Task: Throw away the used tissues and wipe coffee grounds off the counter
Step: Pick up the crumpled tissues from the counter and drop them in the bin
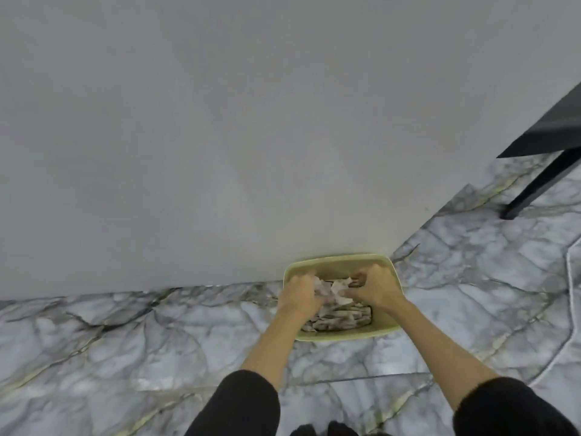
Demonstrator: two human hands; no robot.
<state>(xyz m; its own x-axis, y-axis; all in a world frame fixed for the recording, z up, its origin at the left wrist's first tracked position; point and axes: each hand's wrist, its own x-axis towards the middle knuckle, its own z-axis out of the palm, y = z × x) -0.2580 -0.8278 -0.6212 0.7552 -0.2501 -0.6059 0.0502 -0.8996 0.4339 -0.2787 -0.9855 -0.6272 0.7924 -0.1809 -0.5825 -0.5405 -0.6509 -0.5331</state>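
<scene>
Both hands' grip (300, 292) (375, 287) on tissues (338, 289), over bin (336, 262)

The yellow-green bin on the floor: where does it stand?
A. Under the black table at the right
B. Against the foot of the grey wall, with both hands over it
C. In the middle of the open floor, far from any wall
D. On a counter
B: the bin sits on the marble floor against the grey wall, with the left hand and right hand over its opening, at the tissues.
</scene>
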